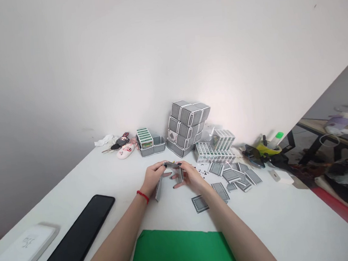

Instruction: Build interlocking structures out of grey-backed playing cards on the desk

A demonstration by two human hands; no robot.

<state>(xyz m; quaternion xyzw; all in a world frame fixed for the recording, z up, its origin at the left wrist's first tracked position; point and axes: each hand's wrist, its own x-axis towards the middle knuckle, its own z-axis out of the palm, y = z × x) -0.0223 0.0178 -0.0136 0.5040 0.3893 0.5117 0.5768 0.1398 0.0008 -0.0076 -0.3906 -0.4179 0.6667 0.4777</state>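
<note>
My left hand (153, 178) and my right hand (192, 175) hold a folded playing card piece (159, 189) between them, above the white table. The piece has a top strip and sides that hang down on the left and right; whether it is one card or more I cannot tell. A red string bracelet circles my left wrist. The fingers of both hands pinch its upper edge, and some fingers of my right hand reach inside. Loose grey-backed playing cards (200, 204) lie beside and beneath my right forearm, with several more (235, 176) scattered to the right.
Behind my hands stands a stack of folded-card boxes (188, 123). Left of it is an open card tray (147, 151) with small packs; right are more packs (214, 153). A black phone (76, 238) and white box (23, 255) lie left, a green sheet (183, 253) in front.
</note>
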